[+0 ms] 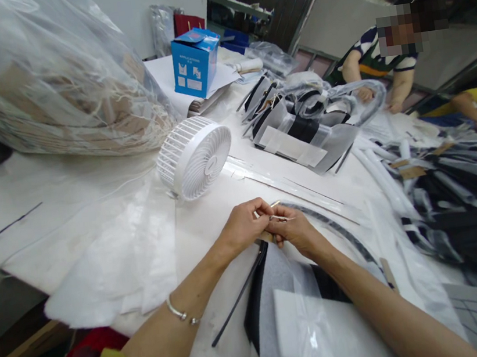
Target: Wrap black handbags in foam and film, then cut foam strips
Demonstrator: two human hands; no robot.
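Observation:
My left hand (pixel 247 223) and my right hand (pixel 295 229) meet over the table, their fingertips pinched together on a thin white cord (pixel 282 217). A small piece of brown card (pixel 266 236) shows just under the fingers. Below the hands lies a black bag (pixel 257 299), partly covered with white tissue and clear plastic. A white padded sheet (pixel 302 325) rests on its front. The bag's wrapped handle (pixel 342 229) curves out behind my right forearm. What else the fingertips may hold is hidden.
A white fan (pixel 196 158) stands beyond my left hand. Behind it are a blue box (pixel 195 64) and a large clear plastic sack (pixel 64 90). Another wrapped bag (pixel 298 129) lies farther back. Black bags (pixel 464 190) are heaped at the right, near two co-workers.

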